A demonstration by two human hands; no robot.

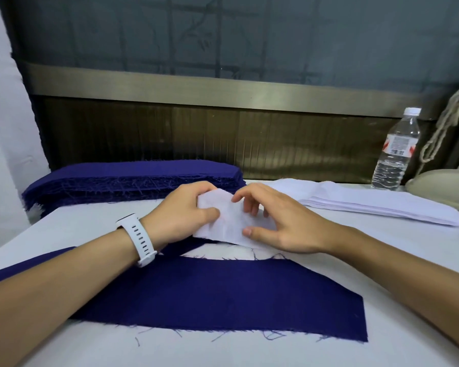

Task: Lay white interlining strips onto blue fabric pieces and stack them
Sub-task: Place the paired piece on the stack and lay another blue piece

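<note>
A blue fabric piece point(223, 295) with frayed edges lies flat on the white table in front of me. Above its far edge both hands hold a white interlining strip point(228, 221). My left hand point(180, 215), with a white watch on the wrist, grips the strip's left end, thumb on top. My right hand point(281, 223) pinches its right part between thumb and fingers. A tall stack of blue fabric pieces point(133, 181) sits at the back left. A stack of white interlining strips point(376, 205) lies at the back right.
A clear water bottle point(395, 152) stands at the back right, beside a beige rounded object point(440, 181) and a hanging rope point(445, 125). A dark panelled wall point(196, 128) closes the table's far side. The white table surface point(77, 223) shows between the stacks.
</note>
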